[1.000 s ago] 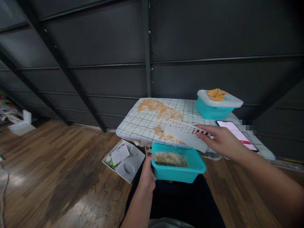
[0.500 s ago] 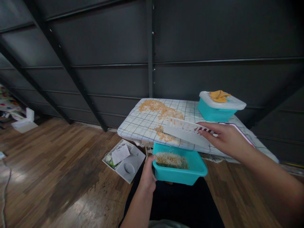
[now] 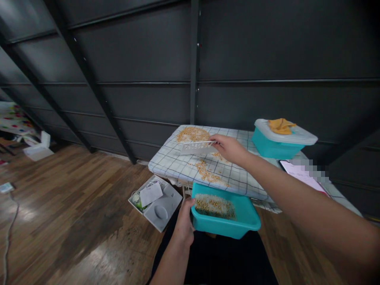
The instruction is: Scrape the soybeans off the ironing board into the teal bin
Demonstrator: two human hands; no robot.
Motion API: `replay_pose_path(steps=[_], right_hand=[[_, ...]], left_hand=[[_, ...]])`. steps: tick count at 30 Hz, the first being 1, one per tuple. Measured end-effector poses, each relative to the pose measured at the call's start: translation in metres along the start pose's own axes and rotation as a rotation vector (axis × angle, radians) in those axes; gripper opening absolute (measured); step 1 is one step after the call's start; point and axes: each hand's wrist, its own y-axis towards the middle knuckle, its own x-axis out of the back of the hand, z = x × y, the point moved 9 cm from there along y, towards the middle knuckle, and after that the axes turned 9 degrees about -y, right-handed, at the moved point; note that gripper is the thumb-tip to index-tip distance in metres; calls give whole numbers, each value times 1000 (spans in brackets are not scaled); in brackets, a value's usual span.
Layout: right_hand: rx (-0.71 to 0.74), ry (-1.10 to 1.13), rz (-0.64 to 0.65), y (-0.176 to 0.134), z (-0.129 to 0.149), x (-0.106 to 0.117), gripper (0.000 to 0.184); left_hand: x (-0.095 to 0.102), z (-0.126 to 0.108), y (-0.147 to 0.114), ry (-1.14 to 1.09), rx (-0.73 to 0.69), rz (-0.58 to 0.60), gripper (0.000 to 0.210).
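My left hand (image 3: 185, 223) is closed on the left rim of a turquoise plastic tub (image 3: 225, 227), held over my lap beside the table's near edge. Yellow bean-like kernels and fine white grains (image 3: 215, 206) lie inside the tub. My right hand (image 3: 228, 148) grips one end of a white slotted plastic strip (image 3: 197, 147) above the table. Just beyond the strip spreads a pile of yellow kernels and white grains (image 3: 192, 133). A smaller scatter of kernels (image 3: 208, 173) lies nearer the tub. The fingers of my right hand are partly hidden.
A checked cloth (image 3: 169, 158) covers the table. At its right stand a lidded turquoise tub (image 3: 279, 146) with an orange cloth (image 3: 281, 126) on top and a phone (image 3: 299, 174). On the floor at left lies a white box (image 3: 162, 211) with papers and cables. A dark panelled wall rises behind.
My right hand has carried the strip left and away from me, from near the front scatter to the back pile. My left hand still holds the tub in nearly the same place.
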Motion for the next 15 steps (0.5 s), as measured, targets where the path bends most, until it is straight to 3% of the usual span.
replay_pose_path(steps=[6, 15], right_hand=[[80, 45, 78, 5, 1, -32, 33], [89, 58, 162, -21, -6, -20, 32]], left_hand=[[12, 5, 2, 36, 35, -57, 44], [17, 7, 2, 17, 29, -39, 45]])
